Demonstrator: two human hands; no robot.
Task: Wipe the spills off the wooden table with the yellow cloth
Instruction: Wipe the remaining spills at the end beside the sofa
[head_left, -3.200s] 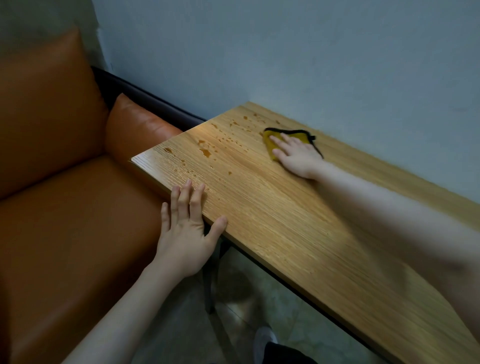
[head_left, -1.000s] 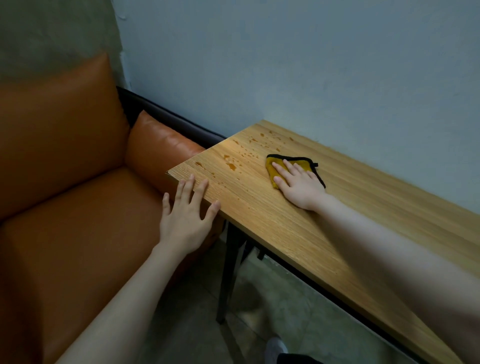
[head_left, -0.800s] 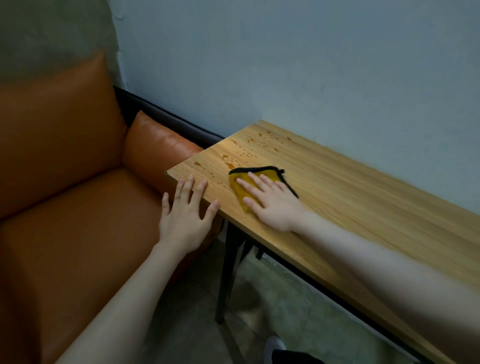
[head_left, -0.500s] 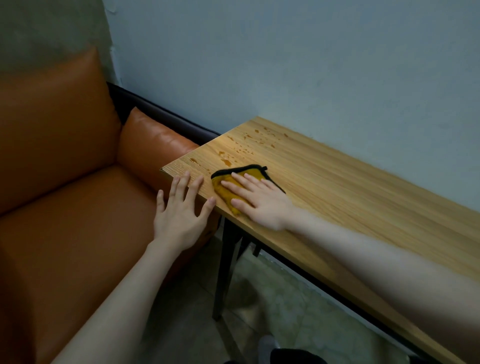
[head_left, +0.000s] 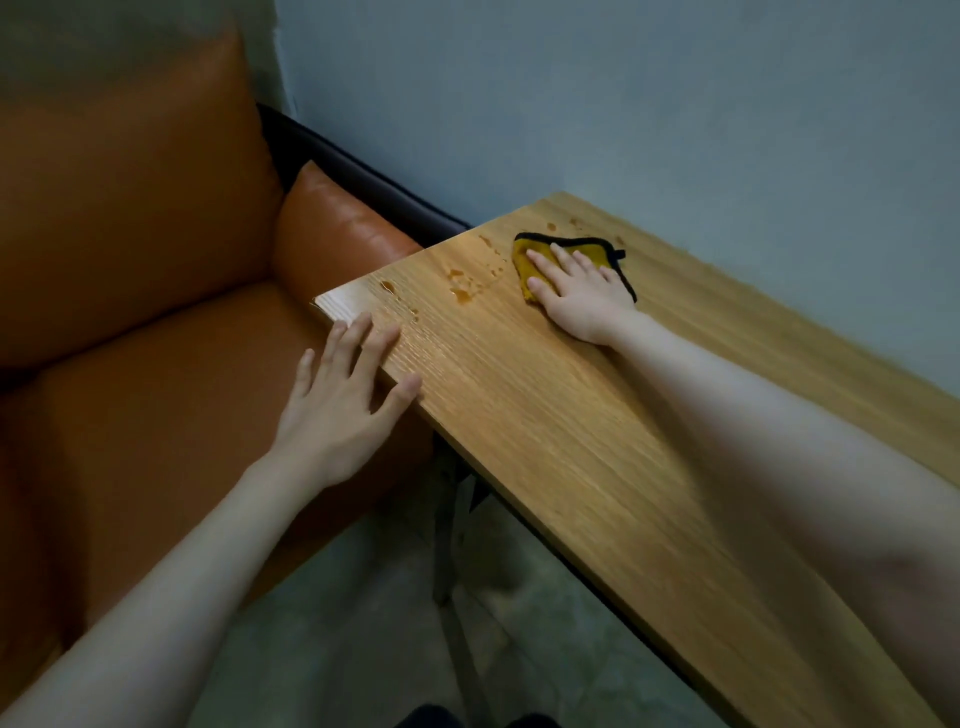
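Two hands on wooden bench (head_left: 597, 441). Your right hand (head_left: 582, 296) flat on yellow cloth (head_left: 535, 254), fingers straight, pressing it down near far end by wall. Your left hand (head_left: 337, 405) relaxed, fingers spread, resting on bench's near corner edge, holding nothing. Amber spills (head_left: 460, 286) sit between both hands, few drops beyond cloth too. Orange sofa (head_left: 145, 260) just beside bench end.

On view: 1 long wooden table (head_left: 597, 441) with a pale oak grain, 1 yellow cloth (head_left: 530, 260) edged in black, 2 bare hands, the left hand (head_left: 337, 405) and the right hand (head_left: 582, 296), and 1 orange leather sofa (head_left: 145, 260). The amber spill drops (head_left: 460, 293) are too scattered to count.
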